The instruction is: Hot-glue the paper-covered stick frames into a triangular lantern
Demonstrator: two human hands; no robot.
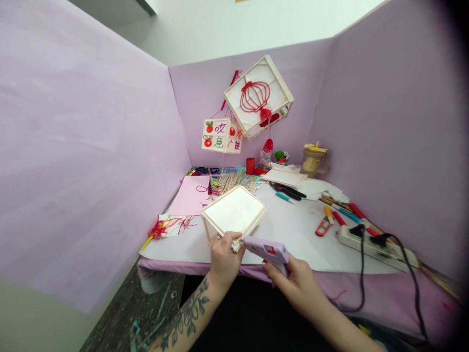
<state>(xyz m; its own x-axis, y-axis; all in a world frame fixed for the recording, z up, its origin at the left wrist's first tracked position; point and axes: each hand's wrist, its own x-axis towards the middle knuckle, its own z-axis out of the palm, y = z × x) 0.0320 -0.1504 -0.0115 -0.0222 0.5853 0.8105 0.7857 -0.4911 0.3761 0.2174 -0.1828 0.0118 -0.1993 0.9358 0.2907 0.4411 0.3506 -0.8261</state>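
Observation:
My left hand (224, 261) is closed on the near corner of a box-shaped lantern frame (234, 212) made of thin wooden sticks. White paper covers its upward face, and the frame is tilted above the table's front part. In my right hand (293, 281) is a pale purple hot glue gun (267, 249), its fingers wrapped round the handle. The gun's nozzle points left and meets the frame's near corner, close to my left fingertips. Whether the nozzle touches the wood I cannot tell.
Two finished lanterns (256, 100) hang at the back. Wooden sticks (236, 181), pink paper (190, 195) and red tassel threads (159, 229) lie left and behind. To the right are pliers (289, 190), an orange cutter (323, 226), markers and a power strip (377, 247) with black cables. Purple panels enclose the table.

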